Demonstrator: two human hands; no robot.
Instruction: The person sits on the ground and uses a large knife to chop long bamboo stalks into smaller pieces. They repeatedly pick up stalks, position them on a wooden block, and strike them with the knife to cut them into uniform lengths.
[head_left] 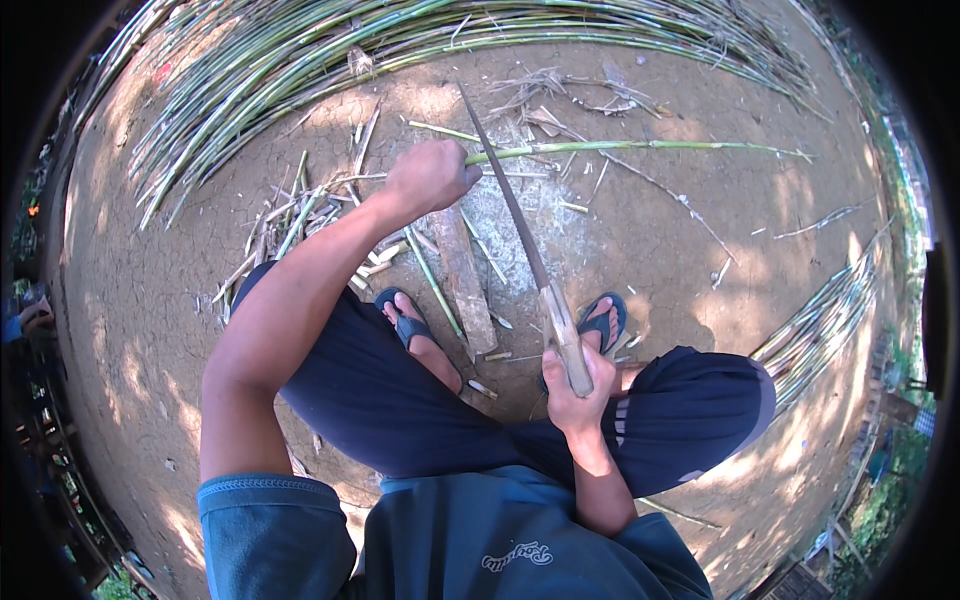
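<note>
My left hand is closed around a thin green cane stalk, which runs out to the right over the ground. In my right hand is the wooden handle of a hand saw, with a long narrow blade that tapers to a point and looks toothed along one edge. The blade slants up and to the left and crosses the stalk just right of my left fist. Whether it touches the stalk I cannot tell. A flat wooden board lies on the ground between my feet.
A big heap of long green canes spreads across the far side. A smaller bundle of canes lies at the right. Cut offcuts pile up at the left, and dry twigs are scattered beyond the stalk. My sandalled feet flank the board.
</note>
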